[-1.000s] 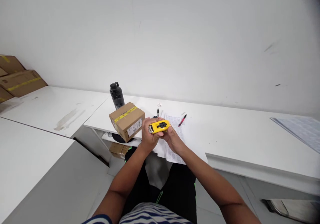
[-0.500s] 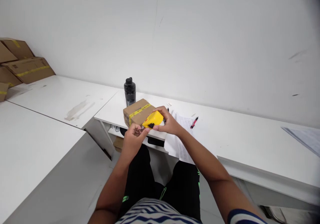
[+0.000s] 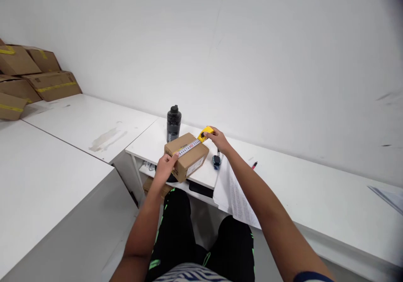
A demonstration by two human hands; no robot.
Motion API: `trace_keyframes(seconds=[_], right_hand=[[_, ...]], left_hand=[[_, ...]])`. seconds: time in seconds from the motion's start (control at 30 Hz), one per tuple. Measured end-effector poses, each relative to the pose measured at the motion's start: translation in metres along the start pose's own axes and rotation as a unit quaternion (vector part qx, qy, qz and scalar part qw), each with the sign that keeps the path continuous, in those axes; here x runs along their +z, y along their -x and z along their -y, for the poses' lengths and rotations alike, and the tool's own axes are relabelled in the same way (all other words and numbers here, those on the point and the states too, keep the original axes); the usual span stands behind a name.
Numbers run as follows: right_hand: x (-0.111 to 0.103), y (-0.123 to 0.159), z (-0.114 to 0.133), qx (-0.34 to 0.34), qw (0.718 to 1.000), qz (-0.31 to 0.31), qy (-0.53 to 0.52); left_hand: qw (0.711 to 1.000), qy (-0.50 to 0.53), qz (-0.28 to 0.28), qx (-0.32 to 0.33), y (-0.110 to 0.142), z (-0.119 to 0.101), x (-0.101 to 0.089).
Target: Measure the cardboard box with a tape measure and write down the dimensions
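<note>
Left arm (image 3: 143,223) reaching far and slightly right; left hand (image 3: 165,168) the nearer, low, thumb (image 3: 174,160) and fingers drawn into a pinch. Right arm (image 3: 261,189) slanting far and left, extended farther; right hand (image 3: 219,141) to the right, fingers (image 3: 215,131) curled in a grip. Hands apart.

Office-like workroom: white desks (image 3: 56,160), papers (image 3: 239,200), stacked cartons (image 3: 59,81)

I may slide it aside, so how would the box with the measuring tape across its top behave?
The box likely feels stiff, judging by its flat faces and straight edges. Those flat sides suggest it would slide rather than roll. Nudged nearer, it might tip, since its near corner appears to overhang the table.
</note>
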State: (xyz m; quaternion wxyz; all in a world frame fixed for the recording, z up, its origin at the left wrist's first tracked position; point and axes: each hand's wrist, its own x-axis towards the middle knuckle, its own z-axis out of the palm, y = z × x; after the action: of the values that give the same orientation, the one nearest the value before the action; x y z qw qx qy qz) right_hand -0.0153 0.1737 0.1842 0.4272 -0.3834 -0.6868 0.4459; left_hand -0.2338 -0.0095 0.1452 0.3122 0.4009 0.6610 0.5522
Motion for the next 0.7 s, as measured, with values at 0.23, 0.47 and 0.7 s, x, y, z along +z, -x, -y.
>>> trace_keyframes(seconds=[0.23, 0.47, 0.7], right_hand=[[0.001, 0.002, -0.004, 0.000, 1.000, -0.004, 0.005], [0.001, 0.004, -0.006, -0.026, 1.000, 0.007, 0.001], [0.001, 0.004, -0.010, 0.005, 1.000, 0.008, 0.003]], left_hand=[[0.996, -0.090, -0.027, 0.008, -0.006, -0.008, 0.006], [0.995, -0.103, -0.014, -0.008, -0.010, -0.014, 0.002], [0.982, -0.186, 0.002, -0.039, -0.011, -0.031, -0.003]])
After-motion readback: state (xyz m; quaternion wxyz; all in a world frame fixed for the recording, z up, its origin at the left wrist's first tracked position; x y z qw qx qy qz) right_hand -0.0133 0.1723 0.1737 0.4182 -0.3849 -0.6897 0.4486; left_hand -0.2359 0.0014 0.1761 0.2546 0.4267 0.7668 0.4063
